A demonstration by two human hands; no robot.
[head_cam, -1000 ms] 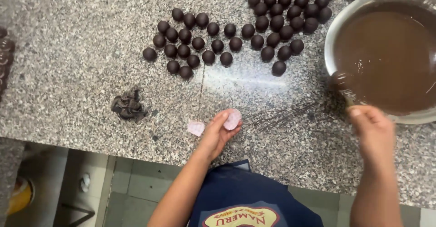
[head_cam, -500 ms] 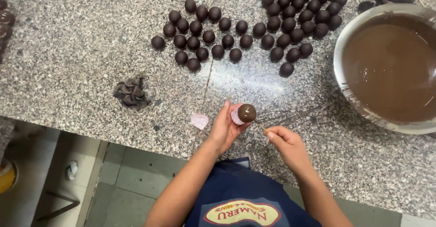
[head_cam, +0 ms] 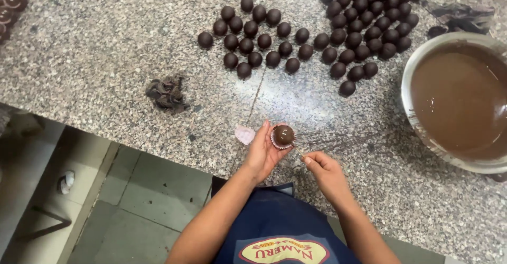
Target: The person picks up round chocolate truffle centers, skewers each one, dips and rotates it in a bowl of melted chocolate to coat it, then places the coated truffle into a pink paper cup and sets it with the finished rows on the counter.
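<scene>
My left hand (head_cam: 262,152) holds a small pink paper cup (head_cam: 275,140) at the near edge of the granite counter (head_cam: 105,47). A glossy wet chocolate ball (head_cam: 283,134) sits in that cup. My right hand (head_cam: 323,170) pinches a thin stick (head_cam: 298,150) whose tip reaches the ball. A second pink paper cup (head_cam: 245,134) lies on the counter just left of my left hand.
Several dark chocolate balls (head_cam: 252,29) lie in a group at centre, a bigger group (head_cam: 372,26) to the right. A metal bowl of melted chocolate (head_cam: 457,102) stands at the right edge. A crumpled clump of chocolate scraps (head_cam: 166,92) lies at left. Floor tiles show below the counter edge.
My right hand left the bowl and came to my left hand with a dipped ball on the stick. The ball now sits in the pink cup.
</scene>
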